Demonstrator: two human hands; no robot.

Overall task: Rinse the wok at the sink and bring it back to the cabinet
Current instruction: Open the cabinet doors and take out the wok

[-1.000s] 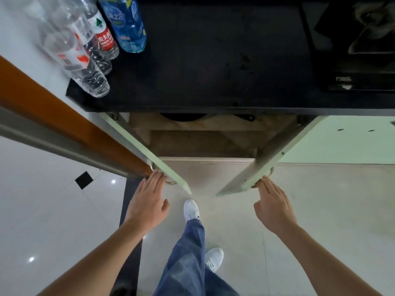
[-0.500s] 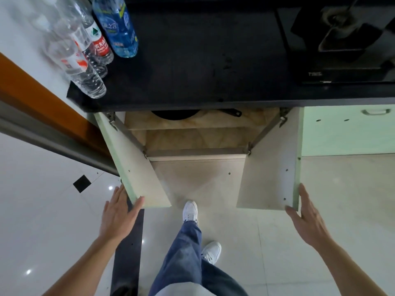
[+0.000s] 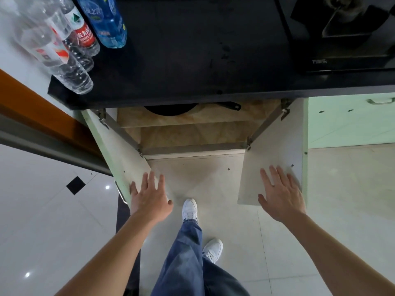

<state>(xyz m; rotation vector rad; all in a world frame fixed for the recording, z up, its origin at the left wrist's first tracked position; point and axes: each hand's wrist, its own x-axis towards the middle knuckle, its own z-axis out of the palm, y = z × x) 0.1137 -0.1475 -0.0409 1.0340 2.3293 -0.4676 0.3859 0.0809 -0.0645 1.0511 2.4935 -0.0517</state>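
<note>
The black wok (image 3: 171,109) lies on the upper shelf of the open cabinet (image 3: 192,135), mostly hidden under the black countertop (image 3: 192,50); its handle (image 3: 229,105) points right. Both pale green doors stand swung out. My left hand (image 3: 149,195) hovers with spread fingers in front of the left door (image 3: 119,159). My right hand (image 3: 280,195) is spread flat over the inner face of the right door (image 3: 271,163). Neither hand holds anything.
Several plastic water bottles (image 3: 70,45) stand at the counter's left end. A black stove (image 3: 342,33) sits at the counter's right. A closed green cabinet (image 3: 350,118) is to the right. My legs and white shoes (image 3: 189,208) stand on the tiled floor.
The two doors went from partly open to fully swung out. My hands let go of the door edges and moved inward in front of the doors.
</note>
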